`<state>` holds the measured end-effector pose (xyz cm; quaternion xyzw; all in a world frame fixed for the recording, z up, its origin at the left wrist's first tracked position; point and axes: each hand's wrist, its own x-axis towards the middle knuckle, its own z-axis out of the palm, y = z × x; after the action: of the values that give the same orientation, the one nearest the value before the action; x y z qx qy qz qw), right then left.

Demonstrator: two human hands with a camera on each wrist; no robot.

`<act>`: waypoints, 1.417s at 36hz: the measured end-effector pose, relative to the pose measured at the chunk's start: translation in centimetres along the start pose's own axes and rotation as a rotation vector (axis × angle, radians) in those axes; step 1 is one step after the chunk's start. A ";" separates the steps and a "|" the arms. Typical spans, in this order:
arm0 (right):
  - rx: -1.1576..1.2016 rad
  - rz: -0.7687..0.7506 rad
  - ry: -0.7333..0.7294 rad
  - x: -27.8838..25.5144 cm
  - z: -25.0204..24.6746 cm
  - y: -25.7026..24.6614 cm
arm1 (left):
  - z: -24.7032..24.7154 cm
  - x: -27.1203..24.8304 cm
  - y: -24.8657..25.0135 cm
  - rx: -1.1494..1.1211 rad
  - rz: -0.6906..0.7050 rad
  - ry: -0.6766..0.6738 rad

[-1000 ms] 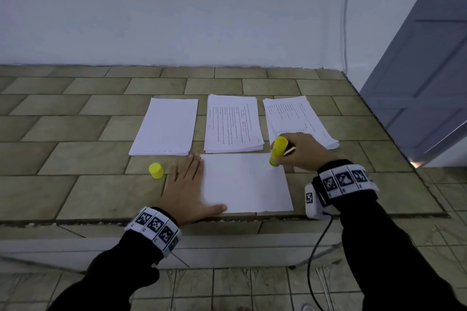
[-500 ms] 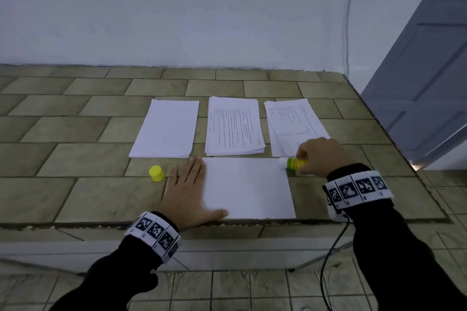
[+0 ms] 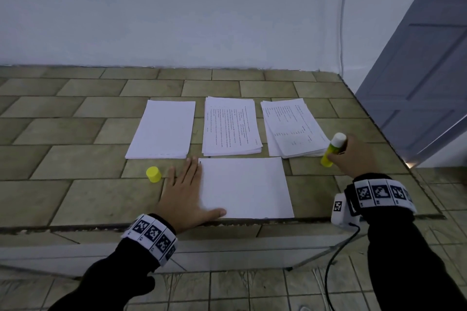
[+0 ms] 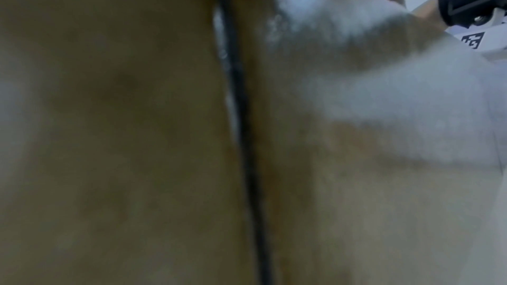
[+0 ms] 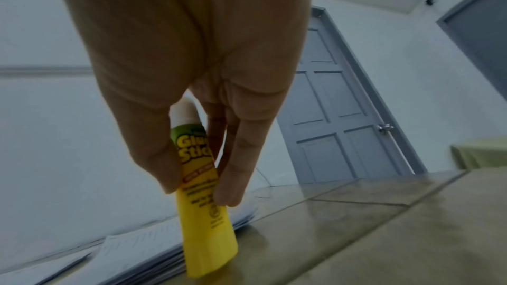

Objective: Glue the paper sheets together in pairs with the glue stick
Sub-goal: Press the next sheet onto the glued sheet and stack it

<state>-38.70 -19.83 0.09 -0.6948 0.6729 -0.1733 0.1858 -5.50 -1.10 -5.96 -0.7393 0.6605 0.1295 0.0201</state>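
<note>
Left wrist view is showing almost nothing: blurred tan surface, a dark line running down it, a pale smear that is probably paper. The print on the two text stacks is too small to read from the head view.

Left hand (image 3: 185,194) is lying flat on the worktop (image 3: 75,199), fingers straight and together, thumb stretching along the near edge of the blank sheet (image 3: 246,187) and touching it. Right hand (image 3: 353,156) is hovering low over the worktop's right side, its grip pinching the glue stick (image 3: 333,150) between thumb (image 5: 153,155) and fingers (image 5: 238,172). The stick is standing tilted, white glue end up, yellow base touching the tile just beside the right printed stack (image 3: 293,127). Its label is reading "Glue Stic", the rest being covered by a finger; smaller print below is blurred.

Yellow cap (image 3: 153,174) is sitting just left of the left hand. Middle printed stack (image 3: 231,126) and blank stack (image 3: 163,129) are lying behind the sheet.
</note>
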 end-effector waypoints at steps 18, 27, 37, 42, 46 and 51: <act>-0.187 0.102 -0.299 -3.2 1.8 -2.8 | 0.1 -0.2 -0.2 -0.033 0.018 0.039; -0.245 -0.191 -0.111 -0.1 5.0 -7.5 | 0.4 -0.3 -0.5 -0.066 0.041 0.078; -0.399 -0.073 -0.225 2.2 5.8 -8.2 | 0.7 -0.3 -0.6 -0.068 0.033 0.105; -0.306 -0.088 -0.178 2.5 5.6 -7.6 | 0.9 -0.1 -0.9 -0.116 0.050 0.140; -0.133 -0.151 -0.083 1.8 4.6 -7.4 | 0.7 0.0 -1.3 -0.317 0.049 0.213; 0.136 -0.284 -0.077 -1.0 2.9 -8.1 | -0.2 0.1 -1.0 -0.662 -0.030 0.310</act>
<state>-30.30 -18.55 1.57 -0.7748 0.5471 -0.2160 0.2317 -4.48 -1.08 -5.91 -0.7263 0.5671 0.2222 -0.3186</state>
